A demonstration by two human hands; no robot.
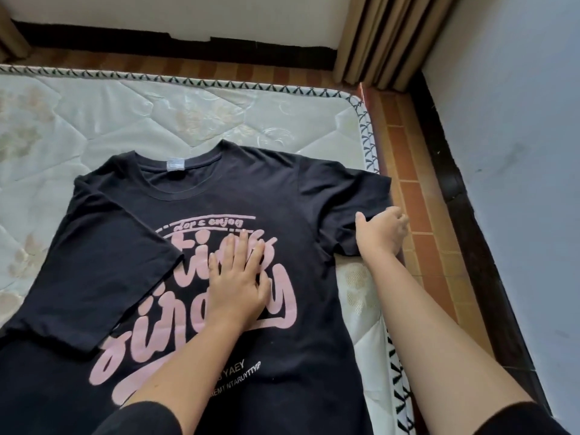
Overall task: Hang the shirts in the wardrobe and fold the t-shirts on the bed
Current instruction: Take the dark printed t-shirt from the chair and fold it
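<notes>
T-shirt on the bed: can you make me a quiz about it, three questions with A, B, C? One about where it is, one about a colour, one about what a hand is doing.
1. Where does the t-shirt lie?
A) in a drawer
B) on the mattress
C) on a hanger

2. What colour is its big lettering?
A) pink
B) green
C) yellow

3. What is the left hand doing?
A) holding a hanger
B) hanging in the air
C) pressing flat on the lettering

Answers:
1 B, the quilted mattress shows around it.
2 A, the letters are pink on black cloth.
3 C, its straight fingers lie on the lettering, while the right hand grips the unfolded sleeve.
</notes>
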